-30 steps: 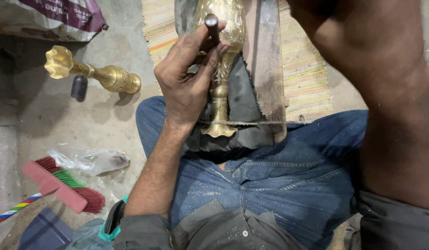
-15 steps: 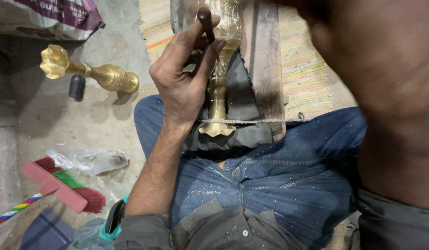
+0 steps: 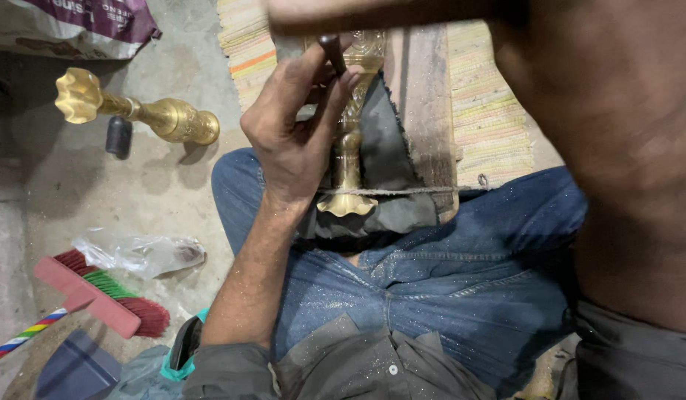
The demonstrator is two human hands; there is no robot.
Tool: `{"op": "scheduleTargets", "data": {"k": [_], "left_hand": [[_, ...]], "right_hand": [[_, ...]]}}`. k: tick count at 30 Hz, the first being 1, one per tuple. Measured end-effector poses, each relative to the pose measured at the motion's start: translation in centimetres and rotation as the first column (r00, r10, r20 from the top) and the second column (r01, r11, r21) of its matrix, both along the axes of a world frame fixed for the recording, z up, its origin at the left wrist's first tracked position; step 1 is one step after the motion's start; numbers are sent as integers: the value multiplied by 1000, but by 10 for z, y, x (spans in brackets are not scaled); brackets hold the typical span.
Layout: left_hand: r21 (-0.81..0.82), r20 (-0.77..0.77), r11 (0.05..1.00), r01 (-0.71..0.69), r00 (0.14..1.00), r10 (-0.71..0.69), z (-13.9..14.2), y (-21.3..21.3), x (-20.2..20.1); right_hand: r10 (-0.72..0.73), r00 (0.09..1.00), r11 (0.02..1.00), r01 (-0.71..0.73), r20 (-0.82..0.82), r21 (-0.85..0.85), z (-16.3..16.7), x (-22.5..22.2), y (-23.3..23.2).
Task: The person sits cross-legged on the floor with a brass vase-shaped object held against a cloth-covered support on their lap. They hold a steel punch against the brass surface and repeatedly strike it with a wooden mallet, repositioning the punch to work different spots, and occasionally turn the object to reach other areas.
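My left hand is shut on a short dark metal punch, whose tip rests on a brass stemmed vessel. The vessel lies lengthwise on a dark cloth over a wooden plank, its flared foot toward my lap. My right arm fills the right side, blurred by motion. Its hand at the top edge grips a blurred brown handle that crosses just above the punch.
A second brass stemmed piece lies on the concrete floor at the left beside a small black object. A crumpled plastic bag and a red-green brush lie nearer. A woven mat sits under the plank.
My right arm has swung and now fills more of the right side, bringing the brown handle across the top. My left hand keeps the punch on the brass vessel.
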State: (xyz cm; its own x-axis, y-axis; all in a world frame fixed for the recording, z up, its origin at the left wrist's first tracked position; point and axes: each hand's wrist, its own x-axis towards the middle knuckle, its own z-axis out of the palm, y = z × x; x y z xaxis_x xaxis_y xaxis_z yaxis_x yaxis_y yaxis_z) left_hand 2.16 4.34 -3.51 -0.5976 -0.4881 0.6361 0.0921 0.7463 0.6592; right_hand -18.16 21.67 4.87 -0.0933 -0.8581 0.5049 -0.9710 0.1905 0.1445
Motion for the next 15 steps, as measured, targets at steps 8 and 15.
{"op": "scheduleTargets", "data": {"k": [8,15], "left_hand": [[10,-77,1000,21,997,-20,-2,4,-1],[24,-67,1000,8,998,-6,0,9,0]], "right_hand": [[44,994,997,-38,97,-61,-22,-9,12],[48,938,998,-29,344,-59,-22,-8,14]]}}
